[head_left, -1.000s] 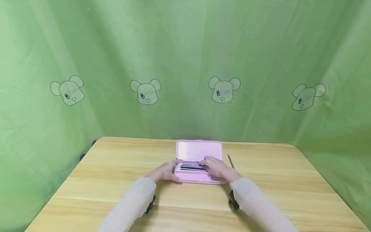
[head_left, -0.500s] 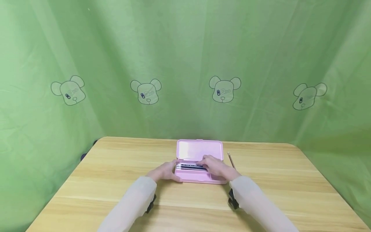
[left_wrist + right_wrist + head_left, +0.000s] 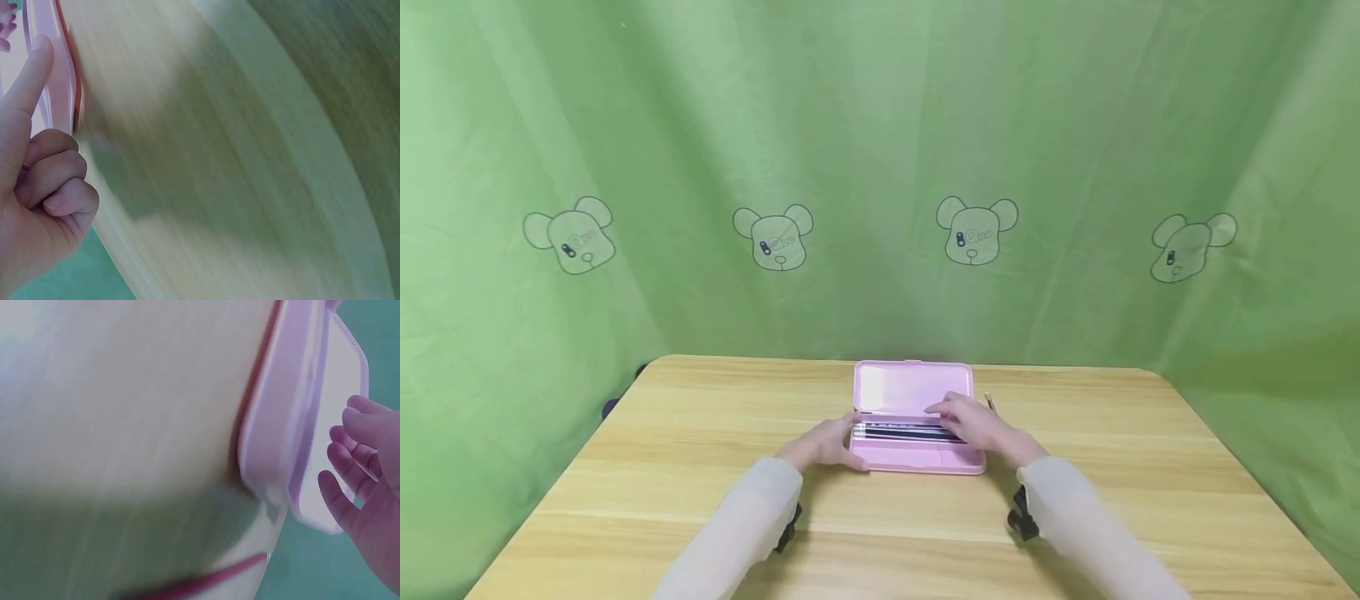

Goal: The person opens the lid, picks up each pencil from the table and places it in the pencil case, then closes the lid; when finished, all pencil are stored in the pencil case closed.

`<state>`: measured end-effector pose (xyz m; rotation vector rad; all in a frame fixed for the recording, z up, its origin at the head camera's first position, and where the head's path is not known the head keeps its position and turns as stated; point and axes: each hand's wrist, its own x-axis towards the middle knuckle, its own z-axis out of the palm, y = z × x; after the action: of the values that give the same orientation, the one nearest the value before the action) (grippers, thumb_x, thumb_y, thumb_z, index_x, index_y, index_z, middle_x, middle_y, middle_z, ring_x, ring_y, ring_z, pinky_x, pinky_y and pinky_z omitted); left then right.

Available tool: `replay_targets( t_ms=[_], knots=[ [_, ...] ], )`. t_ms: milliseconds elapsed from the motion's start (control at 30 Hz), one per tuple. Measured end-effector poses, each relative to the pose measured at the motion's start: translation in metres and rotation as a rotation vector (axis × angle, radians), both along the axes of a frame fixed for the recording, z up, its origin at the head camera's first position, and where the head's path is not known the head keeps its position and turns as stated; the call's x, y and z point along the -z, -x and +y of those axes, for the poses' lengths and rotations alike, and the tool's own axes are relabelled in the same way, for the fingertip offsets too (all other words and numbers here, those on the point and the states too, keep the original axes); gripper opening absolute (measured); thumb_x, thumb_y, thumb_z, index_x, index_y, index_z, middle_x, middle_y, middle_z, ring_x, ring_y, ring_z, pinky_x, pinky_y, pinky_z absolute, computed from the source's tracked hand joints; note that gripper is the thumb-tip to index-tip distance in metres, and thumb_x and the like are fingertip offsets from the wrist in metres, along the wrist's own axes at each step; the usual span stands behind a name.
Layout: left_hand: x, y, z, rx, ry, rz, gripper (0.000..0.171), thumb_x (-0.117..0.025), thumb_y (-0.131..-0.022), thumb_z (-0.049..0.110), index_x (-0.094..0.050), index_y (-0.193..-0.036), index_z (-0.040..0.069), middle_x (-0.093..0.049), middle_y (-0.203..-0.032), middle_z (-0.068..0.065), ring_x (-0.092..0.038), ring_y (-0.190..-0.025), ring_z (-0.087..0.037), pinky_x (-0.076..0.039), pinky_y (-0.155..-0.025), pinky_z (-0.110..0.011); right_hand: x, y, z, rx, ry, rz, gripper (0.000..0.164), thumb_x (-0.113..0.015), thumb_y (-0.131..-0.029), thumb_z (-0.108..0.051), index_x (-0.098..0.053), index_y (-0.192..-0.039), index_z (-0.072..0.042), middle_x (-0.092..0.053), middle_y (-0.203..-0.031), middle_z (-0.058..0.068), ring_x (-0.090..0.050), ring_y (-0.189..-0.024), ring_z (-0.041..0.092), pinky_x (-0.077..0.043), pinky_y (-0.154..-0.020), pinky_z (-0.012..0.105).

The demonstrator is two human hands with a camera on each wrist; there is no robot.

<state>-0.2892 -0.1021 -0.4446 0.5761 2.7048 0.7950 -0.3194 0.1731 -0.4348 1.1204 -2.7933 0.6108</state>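
Note:
A pink pencil case (image 3: 891,456) lies with its lid (image 3: 887,388) raised at the back. Several dark pencils (image 3: 902,432) lie side by side in its rear compartment, their light ends to the left. My left hand (image 3: 825,442) grips the left end of the case, thumb at the front corner and fingers toward the back; some fingers curl tightly in the left wrist view. Over the right part of the case is my right hand (image 3: 977,423), its fingers loosely bent. In the right wrist view that hand (image 3: 369,469) shows nothing between thumb and fingers.
One pencil (image 3: 990,402) lies on the wooden table (image 3: 1112,467) right of the case, partly hidden behind the right hand; its shaft (image 3: 212,579) looks reddish in the right wrist view. A green curtain (image 3: 865,125) with bear faces stands behind the table.
My right hand has let go of the pencils and shifted right and slightly up, showing more of their length. The left hand stays on the case's left end.

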Motion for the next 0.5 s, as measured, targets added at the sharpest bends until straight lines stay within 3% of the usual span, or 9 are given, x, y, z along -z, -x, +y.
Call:
replay_targets(
  t_ms=[233, 500],
  knots=[
    [0.001, 0.001, -0.001, 0.003, -0.021, -0.004, 0.092, -0.079, -0.068, 0.032, -0.029, -0.141, 0.005, -0.045, -0.131, -0.027, -0.042, -0.122, -0.038, -0.032, -0.105, -0.048, -0.01, -0.009, 0.032, 0.079, 0.059, -0.069, 0.029, -0.056, -0.086, -0.001, -0.059, -0.115, 0.004, -0.057, -0.085, 0.006, -0.052, -0.076, 0.015, -0.048, -0.069, 0.03],
    [0.0, -0.002, -0.001, -0.001, -0.033, -0.009, 0.092, -0.079, -0.068, 0.031, -0.03, -0.14, 0.003, -0.045, -0.131, -0.027, -0.042, -0.122, -0.039, -0.032, -0.104, -0.049, -0.009, -0.017, 0.063, 0.146, 0.049, -0.145, 0.041, -0.059, -0.083, -0.004, -0.05, -0.12, 0.012, -0.052, -0.076, 0.001, -0.046, -0.068, 0.01, -0.044, -0.062, 0.025]
  ],
)
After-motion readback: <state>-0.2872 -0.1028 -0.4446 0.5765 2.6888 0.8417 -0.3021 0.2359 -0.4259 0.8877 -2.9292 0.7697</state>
